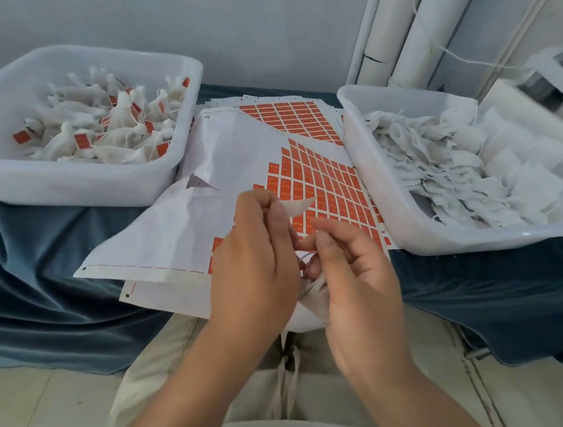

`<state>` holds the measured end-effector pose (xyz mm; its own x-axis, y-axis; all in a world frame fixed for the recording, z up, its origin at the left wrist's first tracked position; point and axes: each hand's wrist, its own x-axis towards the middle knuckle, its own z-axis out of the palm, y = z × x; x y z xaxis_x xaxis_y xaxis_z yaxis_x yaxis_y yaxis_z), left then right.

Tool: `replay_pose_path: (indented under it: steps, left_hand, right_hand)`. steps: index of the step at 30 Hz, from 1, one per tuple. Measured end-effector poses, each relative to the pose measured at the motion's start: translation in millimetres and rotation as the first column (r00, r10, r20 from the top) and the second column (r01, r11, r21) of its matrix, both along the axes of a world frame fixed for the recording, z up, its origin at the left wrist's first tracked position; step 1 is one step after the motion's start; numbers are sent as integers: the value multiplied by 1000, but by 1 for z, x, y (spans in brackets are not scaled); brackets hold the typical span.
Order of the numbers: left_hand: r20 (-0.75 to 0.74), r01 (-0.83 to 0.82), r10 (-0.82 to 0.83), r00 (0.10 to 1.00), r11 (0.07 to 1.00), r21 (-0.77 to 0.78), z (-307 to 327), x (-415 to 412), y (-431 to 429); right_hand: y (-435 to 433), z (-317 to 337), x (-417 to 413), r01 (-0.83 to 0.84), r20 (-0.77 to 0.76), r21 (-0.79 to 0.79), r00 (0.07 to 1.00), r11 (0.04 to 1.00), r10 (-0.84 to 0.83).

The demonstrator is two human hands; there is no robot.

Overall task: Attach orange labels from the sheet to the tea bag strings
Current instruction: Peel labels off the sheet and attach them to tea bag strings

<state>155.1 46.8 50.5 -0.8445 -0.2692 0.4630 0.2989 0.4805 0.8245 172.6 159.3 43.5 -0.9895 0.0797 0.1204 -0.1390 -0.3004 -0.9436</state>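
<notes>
Left hand: curled fingers pinch a thin white mesh tea bag, its pointed corner sticking up.
Right hand: curled, gripping the bag's crumpled lower fold.
Sheet: creased white paper sheet of small orange rectangular labels, under both hands, at the near edge of the blue velvety cloth.

White pipes stand against a pale wall.

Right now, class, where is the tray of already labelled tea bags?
In the head view, the labelled-bag tray sits at left on the blue cloth, just left of the label sheet.
</notes>
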Motion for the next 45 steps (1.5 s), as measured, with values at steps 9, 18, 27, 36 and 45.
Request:
replay_pose_path:
  steps: [9,18,27,36,45]
  left_hand:
    - [4,51,-54,999,972,230,-1,-13,-17]
    - [62,304,-301,952,951,-61,12,-12,-46]
    - [183,345,-377,908,921,181,8,-15,-42]
    - [126,499,-614,779,730,467,0,-17,-35]
    - [164,482,-613,773,736,476,4,-5,-15]
  right_hand:
    - [-1,-3,7,-30,-82,328,995,944,60]
    - [11,8,2,-247,26,798,926,550,377]
    - [18,16,-1,-149,-142,796,897,587,420]
    - [36,39,-2,132,-378,817,857,561,350]
    - [38,40,-6,184,-385,712,909,678,158]
